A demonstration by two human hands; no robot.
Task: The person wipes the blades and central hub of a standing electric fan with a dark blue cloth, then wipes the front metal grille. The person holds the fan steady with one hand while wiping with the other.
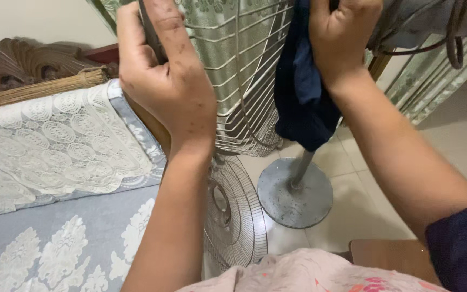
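Cloth (304,103) hangs bunched inside right hand (341,38) grip; left hand (163,75) clasps fan guard (244,81).

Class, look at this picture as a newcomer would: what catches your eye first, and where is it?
Two bare hands, top centre: the left hand grips the wire fan grille, the right hand presses a dark blue cloth to it. Below, a second round grille leans beside the grey fan base.

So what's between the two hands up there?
In the head view, the wire fan guard spans between the left hand and the right hand, which grips a dark cloth.
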